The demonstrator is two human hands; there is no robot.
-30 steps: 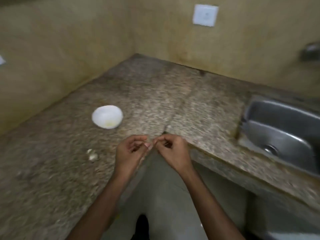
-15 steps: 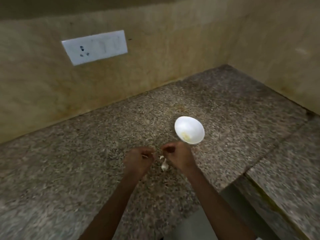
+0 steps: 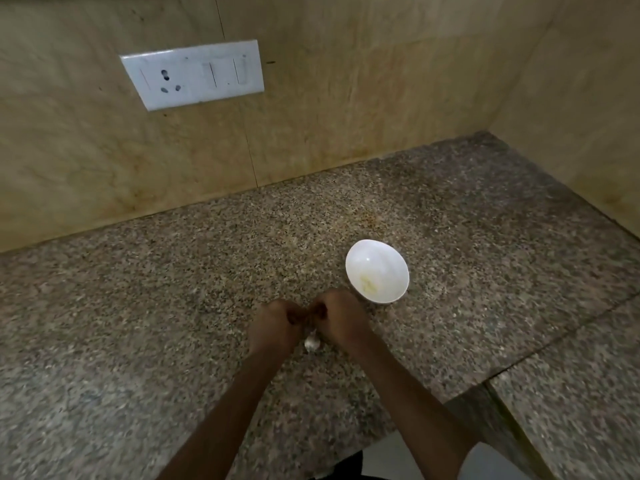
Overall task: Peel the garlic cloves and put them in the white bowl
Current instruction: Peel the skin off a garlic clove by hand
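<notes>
One small, pale, papery garlic clove [image 3: 311,342] on the speckled granite tabletop [image 3: 138,306], left hand [image 3: 273,329] and right hand [image 3: 341,322] curled fingertip to fingertip just above it, anything pinched hidden, one round glossy white bowl [image 3: 391,261] beside the right hand.

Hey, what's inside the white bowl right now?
The bowl holds a small pale-yellow patch low on its near side, too blurred to say whether it is peeled garlic. The right hand covers a sliver of the near-left rim.
</notes>
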